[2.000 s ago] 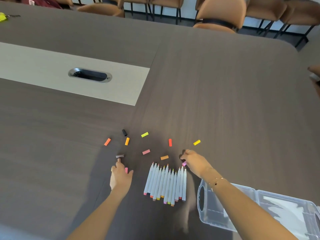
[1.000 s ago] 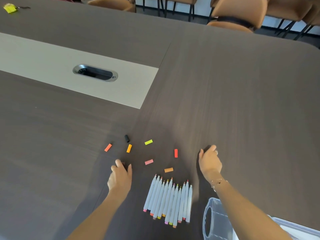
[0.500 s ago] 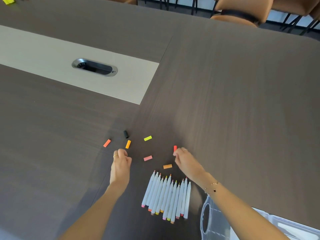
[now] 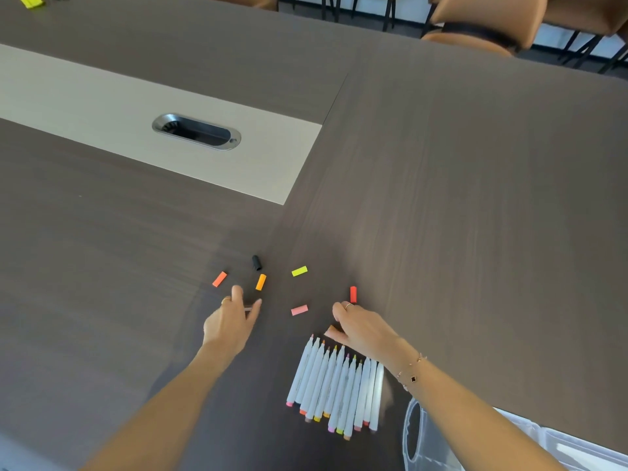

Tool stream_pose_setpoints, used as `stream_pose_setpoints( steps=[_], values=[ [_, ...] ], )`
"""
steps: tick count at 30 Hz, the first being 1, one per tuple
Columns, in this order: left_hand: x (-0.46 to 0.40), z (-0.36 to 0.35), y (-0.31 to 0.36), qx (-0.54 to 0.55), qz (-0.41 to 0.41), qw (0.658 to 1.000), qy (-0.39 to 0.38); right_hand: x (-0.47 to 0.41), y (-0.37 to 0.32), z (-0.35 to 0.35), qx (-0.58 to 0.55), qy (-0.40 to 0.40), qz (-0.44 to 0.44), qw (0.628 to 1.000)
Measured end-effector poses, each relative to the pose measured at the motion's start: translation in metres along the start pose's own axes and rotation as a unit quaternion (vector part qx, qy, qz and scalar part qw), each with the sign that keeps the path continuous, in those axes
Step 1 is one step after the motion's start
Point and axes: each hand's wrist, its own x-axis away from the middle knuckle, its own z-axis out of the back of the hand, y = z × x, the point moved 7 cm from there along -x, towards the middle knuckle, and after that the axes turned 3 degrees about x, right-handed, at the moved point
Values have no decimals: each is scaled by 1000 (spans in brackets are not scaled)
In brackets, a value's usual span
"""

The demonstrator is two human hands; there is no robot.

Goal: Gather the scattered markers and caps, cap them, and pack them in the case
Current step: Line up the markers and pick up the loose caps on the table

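A row of white markers (image 4: 336,382) is laid side by side at the lower centre of the frame on a dark wood table (image 4: 475,198), tips uncapped. Loose caps are scattered above them: a coral cap (image 4: 219,279), a black cap (image 4: 257,262), an orange cap (image 4: 261,282), a yellow cap (image 4: 299,271), a red cap (image 4: 353,294) and a pink cap (image 4: 299,310). A small pale object is pinched between thumb and fingers of the left hand (image 4: 231,322). An orange-brown cap (image 4: 331,330) is pinched by the curled fingers of the right hand (image 4: 363,329), just above the marker tips. A clear plastic case (image 4: 424,443) is seen at the lower right.
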Motion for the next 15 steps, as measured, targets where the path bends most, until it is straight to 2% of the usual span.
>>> stream_pose_setpoints(
  steps=[4, 7, 10, 13, 14, 15],
  values=[
    [-1, -12, 15, -119, -89, 989, -4, -10, -5, -2, 34, -5, -32, 999],
    [-6, -24, 24, -130, -134, 982, -9, -12, 2, 1, 39, 1, -115, 993],
    [-12, -19, 30, -158, -172, 972, 24, -9, 12, 3, 13, 16, -189, 982],
    [-12, -9, 39, -172, -167, 970, -26, -3, 32, 11, -102, 70, -287, 950],
    [-15, -8, 41, -178, -162, 970, -21, -3, 38, 14, -128, 92, -306, 939],
    [-16, -4, 41, -160, -133, 978, -27, -3, 42, 18, -135, 109, -317, 932]
  ],
)
